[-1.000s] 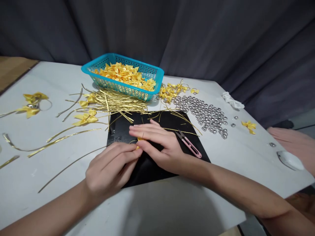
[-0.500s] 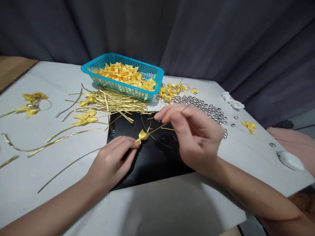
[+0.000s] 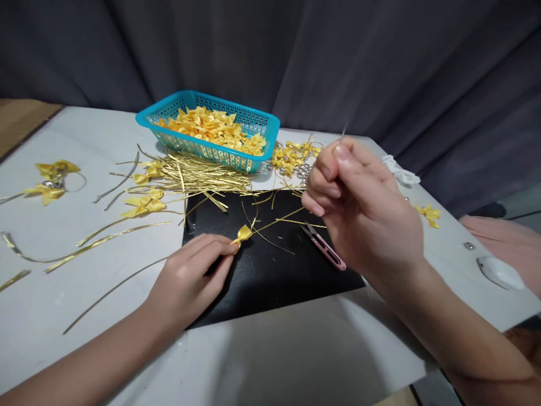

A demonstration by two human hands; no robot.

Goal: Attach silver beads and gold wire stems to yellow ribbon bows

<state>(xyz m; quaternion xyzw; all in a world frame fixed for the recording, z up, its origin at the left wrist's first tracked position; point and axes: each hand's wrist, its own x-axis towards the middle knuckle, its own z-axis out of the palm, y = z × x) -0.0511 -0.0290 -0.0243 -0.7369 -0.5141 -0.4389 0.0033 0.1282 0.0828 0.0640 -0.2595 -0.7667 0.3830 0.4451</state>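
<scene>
My left hand [image 3: 198,265] pinches a small yellow ribbon bow [image 3: 243,234] over the black mat [image 3: 253,287]. A thin gold cord [image 3: 276,221] runs from the bow up toward my right hand [image 3: 359,203]. That hand is raised above the mat's right side, its fingers closed, with a thin strand tip showing above thumb and forefinger. Pink thread snips [image 3: 325,246] lie on the mat beneath it, blades toward the upper left. Loose gold cord pieces are scattered on the mat.
Behind the mat, a blue basket [image 3: 207,144] holds many yellow bows, with a pile of gold cords [image 3: 207,175] before it. Silver beads [image 3: 302,172] are partly hidden by my right hand. A white computer mouse [image 3: 501,273] lies far right, near a pink-clothed person [image 3: 502,242].
My right hand has moved up and to the right, drawing away from the bow. The snips have come into view beneath it. My left hand stays on the bow.
</scene>
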